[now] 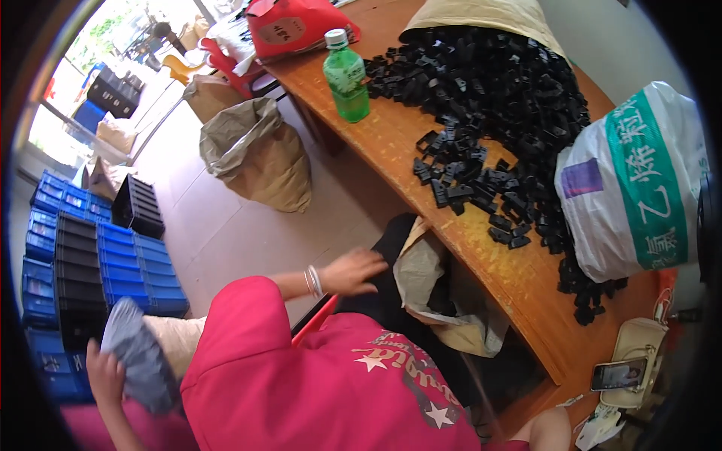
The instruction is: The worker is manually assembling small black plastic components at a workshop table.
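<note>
Because the lower edge cuts off the right arm (543, 432), only a short stretch of bare skin shows beside the pink shirt (316, 376); the right hand itself is out of sight, and I cannot tell how its fingers are set. The left hand (353, 272) shows whole — its arm bent at the elbow, the forearm running rightward, with pale bracelets (313, 281) at the wrist. Its fingers are loosely apart, back of the hand upward, with nothing held between them. They lie in front of the black trousers (383, 274); whether they touch the cloth I cannot tell. Just beyond the fingertips stands the open paper sack (416, 276), its pale lining folded outward, partly tucked below the edge of the worktop (391, 143); the depth of it is in shadow, so its contents cannot be made out. On the worktop the black plastic pieces (481, 83) spread in a heap from the mouth of a large tan sack (492, 13), which the upper edge crops. A white bulging sack (594, 218) with a green band hides part of the heap's right side, and a green bottle (347, 79) stands upright at its left. At the far left another person's hand (105, 372) has its fingers against a grey-blue bundle (143, 357) — what that bundle is remains unclear, and so does the pink patch (128, 430) below it, darkened by the lens rim.
</note>
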A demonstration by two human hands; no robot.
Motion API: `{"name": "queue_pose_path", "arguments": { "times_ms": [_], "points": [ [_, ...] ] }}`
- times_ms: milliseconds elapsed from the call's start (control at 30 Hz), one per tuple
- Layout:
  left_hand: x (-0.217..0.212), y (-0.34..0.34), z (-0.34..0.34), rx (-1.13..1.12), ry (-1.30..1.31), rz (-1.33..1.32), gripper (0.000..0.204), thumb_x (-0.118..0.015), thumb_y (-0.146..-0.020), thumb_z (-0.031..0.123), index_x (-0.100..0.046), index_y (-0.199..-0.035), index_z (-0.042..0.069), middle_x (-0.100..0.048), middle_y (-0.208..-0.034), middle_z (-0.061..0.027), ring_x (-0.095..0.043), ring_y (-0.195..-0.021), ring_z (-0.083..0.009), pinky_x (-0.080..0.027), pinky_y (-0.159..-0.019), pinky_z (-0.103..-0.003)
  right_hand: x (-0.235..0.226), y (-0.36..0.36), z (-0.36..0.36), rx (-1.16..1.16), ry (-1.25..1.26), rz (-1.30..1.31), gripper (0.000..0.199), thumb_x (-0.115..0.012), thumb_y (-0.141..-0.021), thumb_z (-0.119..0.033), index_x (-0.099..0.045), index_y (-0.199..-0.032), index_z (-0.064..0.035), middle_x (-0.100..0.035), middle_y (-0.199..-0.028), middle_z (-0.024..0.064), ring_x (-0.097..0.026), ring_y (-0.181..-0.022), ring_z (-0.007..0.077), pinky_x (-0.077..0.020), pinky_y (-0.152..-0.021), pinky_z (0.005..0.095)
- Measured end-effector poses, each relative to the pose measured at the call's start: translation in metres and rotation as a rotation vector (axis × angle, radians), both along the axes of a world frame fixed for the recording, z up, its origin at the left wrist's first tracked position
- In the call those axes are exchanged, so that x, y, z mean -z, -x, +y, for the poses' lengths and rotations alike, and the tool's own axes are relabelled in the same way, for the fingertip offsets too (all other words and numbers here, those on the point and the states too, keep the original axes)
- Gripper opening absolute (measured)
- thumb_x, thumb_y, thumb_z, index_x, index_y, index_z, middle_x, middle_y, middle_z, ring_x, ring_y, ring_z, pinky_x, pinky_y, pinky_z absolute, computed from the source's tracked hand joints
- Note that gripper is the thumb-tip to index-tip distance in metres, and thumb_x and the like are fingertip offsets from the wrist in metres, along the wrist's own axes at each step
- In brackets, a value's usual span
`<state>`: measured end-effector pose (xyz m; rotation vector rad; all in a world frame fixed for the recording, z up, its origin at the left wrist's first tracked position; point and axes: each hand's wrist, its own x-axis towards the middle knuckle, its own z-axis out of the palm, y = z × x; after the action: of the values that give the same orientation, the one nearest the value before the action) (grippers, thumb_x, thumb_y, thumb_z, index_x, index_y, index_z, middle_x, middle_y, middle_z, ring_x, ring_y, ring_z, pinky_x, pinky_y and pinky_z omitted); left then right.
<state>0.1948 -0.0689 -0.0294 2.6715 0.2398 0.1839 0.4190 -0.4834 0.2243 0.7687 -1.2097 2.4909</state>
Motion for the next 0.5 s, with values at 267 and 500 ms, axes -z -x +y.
{"name": "queue_pose_path", "arguments": {
  "times_ms": [267,500],
  "points": [
    [-0.068,0.164,0.229,-1.376,-0.606,0.506,0.039,-0.065,-0.081,0.034,-0.058,-0.108,0.006,-0.064,-0.102,-0.0156,-0.063,-0.095,-0.0335,-0.051,-0.078,-0.044,-0.01,-0.011,0.036,0.032,0.632,0.217,0.042,-0.039,-0.102,-0.037,-0.051,-0.125,-0.0041,-0.049,-0.132,0.0131,-0.042,-0.124,0.0232,-0.0303,-0.107,0.0377],
    [-0.145,0.205,0.319,-1.708,-0.052,0.571,0.096,-0.065,-0.078,0.023,-0.005,-0.153,0.007,-0.056,-0.131,-0.0214,-0.056,-0.119,-0.0356,-0.044,-0.101,-0.045,-0.027,-0.014,0.099,0.077,0.765,0.355,0.044,-0.039,-0.101,-0.038,-0.05,-0.126,-0.0036,-0.049,-0.132,0.0123,-0.043,-0.123,0.0227,-0.03,-0.108,0.0368]
  ]
}}
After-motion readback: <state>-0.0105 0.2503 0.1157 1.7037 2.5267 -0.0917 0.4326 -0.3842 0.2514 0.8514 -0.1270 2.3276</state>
